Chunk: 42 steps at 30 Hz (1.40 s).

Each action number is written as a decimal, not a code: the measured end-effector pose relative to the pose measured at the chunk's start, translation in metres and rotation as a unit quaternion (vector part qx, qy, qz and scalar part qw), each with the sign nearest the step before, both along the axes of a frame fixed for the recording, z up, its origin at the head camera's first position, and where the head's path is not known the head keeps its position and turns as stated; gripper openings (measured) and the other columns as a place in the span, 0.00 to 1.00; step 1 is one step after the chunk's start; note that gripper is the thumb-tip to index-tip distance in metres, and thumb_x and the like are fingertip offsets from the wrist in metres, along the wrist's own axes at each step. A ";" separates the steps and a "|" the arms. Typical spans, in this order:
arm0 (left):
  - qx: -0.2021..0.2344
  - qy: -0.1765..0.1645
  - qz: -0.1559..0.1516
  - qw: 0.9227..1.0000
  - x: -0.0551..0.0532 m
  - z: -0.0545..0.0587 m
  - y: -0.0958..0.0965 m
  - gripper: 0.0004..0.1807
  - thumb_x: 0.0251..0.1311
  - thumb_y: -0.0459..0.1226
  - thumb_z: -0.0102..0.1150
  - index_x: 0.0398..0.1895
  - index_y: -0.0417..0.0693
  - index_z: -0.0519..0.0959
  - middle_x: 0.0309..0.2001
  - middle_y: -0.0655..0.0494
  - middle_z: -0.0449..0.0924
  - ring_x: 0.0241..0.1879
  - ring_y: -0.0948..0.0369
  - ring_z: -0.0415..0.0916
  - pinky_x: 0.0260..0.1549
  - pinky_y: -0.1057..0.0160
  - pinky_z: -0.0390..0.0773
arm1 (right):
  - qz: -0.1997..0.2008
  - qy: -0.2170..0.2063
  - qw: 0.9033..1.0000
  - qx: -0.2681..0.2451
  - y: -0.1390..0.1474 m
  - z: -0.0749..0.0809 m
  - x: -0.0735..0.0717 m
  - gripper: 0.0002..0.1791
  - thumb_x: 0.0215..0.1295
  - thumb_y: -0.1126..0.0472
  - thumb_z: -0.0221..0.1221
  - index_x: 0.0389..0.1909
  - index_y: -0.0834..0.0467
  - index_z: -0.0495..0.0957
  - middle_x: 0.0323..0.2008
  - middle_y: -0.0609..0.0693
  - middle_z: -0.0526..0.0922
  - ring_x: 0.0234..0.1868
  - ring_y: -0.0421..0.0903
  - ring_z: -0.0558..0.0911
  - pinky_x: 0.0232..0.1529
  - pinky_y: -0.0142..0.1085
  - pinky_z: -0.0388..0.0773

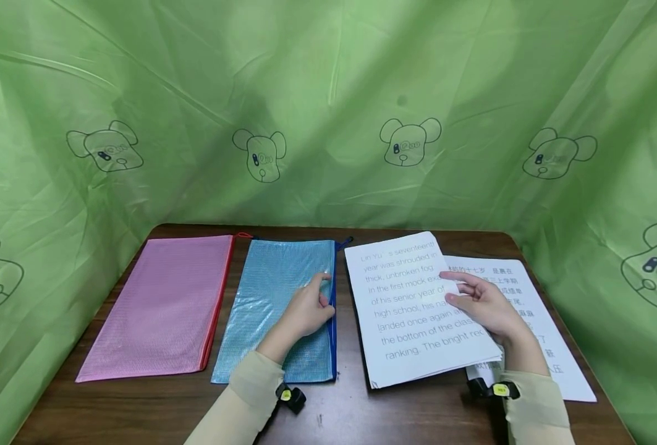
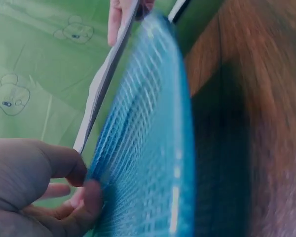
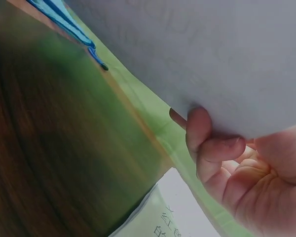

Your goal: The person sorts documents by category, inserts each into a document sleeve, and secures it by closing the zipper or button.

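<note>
My left hand (image 1: 306, 309) is at the right, zipper side of a blue mesh zipper pouch (image 1: 269, 284). In the left wrist view its thumb and fingers pinch the edge of the pouch (image 2: 148, 128), which stands tilted up there. My right hand (image 1: 486, 309) grips the right edge of several white sheets printed in large English text (image 1: 406, 303). The right wrist view shows the underside of these sheets (image 3: 212, 54) raised off the table, with fingers curled at their edge. Whether the pouch's zipper is undone cannot be told.
A pink mesh zipper pouch (image 1: 161, 309) with a red zipper lies flat at the left. White sheets with Chinese text (image 1: 564, 364) lie at the right, partly under the right hand and the English sheets. Green printed curtain (image 1: 328, 80) surrounds the brown wooden table (image 1: 356, 420).
</note>
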<state>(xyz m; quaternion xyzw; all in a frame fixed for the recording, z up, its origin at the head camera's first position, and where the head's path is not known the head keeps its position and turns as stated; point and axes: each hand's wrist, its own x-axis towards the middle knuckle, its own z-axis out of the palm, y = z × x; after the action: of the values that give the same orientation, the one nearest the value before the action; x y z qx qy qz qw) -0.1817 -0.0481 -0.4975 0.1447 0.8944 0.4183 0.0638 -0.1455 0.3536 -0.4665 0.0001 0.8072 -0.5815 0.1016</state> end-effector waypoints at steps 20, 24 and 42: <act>0.067 0.013 0.051 0.996 0.006 0.007 0.004 0.42 0.61 0.27 0.68 0.81 0.44 0.68 0.31 0.58 0.82 0.22 0.62 0.78 0.24 0.62 0.81 | 0.032 -0.003 0.999 -0.019 -0.008 0.001 -0.002 0.30 0.79 0.60 0.66 0.78 0.57 0.73 0.49 0.67 0.86 0.41 0.52 0.91 0.40 0.46 0.90; 0.062 0.015 0.049 0.997 0.008 0.008 0.005 0.41 0.61 0.26 0.69 0.79 0.44 0.69 0.31 0.58 0.81 0.24 0.63 0.77 0.24 0.62 0.79 | 0.042 -0.014 0.998 -0.039 -0.014 0.001 -0.004 0.30 0.80 0.61 0.64 0.78 0.58 0.72 0.51 0.67 0.86 0.42 0.55 0.92 0.40 0.48 0.90; 0.050 0.020 0.052 0.997 0.015 0.014 0.010 0.33 0.59 0.26 0.68 0.70 0.43 0.74 0.33 0.57 0.81 0.28 0.62 0.78 0.31 0.60 0.79 | -0.027 0.068 0.997 0.007 -0.042 -0.008 -0.014 0.27 0.80 0.59 0.65 0.76 0.51 0.77 0.54 0.61 0.90 0.38 0.49 0.92 0.36 0.41 0.89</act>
<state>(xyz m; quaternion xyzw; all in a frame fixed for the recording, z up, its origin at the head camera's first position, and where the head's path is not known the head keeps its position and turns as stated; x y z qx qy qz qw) -0.1670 -0.0381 -0.4833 0.1089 0.8798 0.4623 0.0171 -0.1597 0.3118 -0.4746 -0.0168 0.8162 -0.5768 0.0303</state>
